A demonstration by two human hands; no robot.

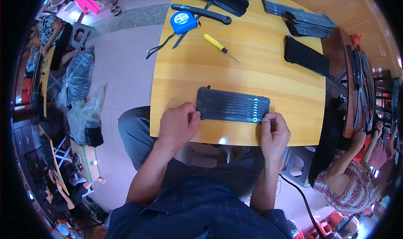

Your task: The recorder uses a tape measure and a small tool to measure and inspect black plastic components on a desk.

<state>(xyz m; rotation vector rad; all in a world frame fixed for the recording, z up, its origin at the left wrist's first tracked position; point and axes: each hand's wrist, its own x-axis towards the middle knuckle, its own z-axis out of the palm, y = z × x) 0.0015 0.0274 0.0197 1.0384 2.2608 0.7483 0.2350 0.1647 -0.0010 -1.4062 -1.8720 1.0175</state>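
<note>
A flat row of several black strips (233, 106) lies side by side near the front edge of the wooden table (201, 71). My left hand (178, 123) pinches the row's left end. My right hand (275, 132) pinches the nearest strip at the right end, where small light marks show. Both hands rest at the table's front edge.
A yellow-handled screwdriver (218, 45), a blue tape measure (183, 21) and a black strap (201, 13) lie farther back. Piles of black strips (304, 22) and a black pouch (306, 56) sit at the right. Another person (357, 172) works at a dark table to the right. Plastic bags (79, 83) lie on the floor left.
</note>
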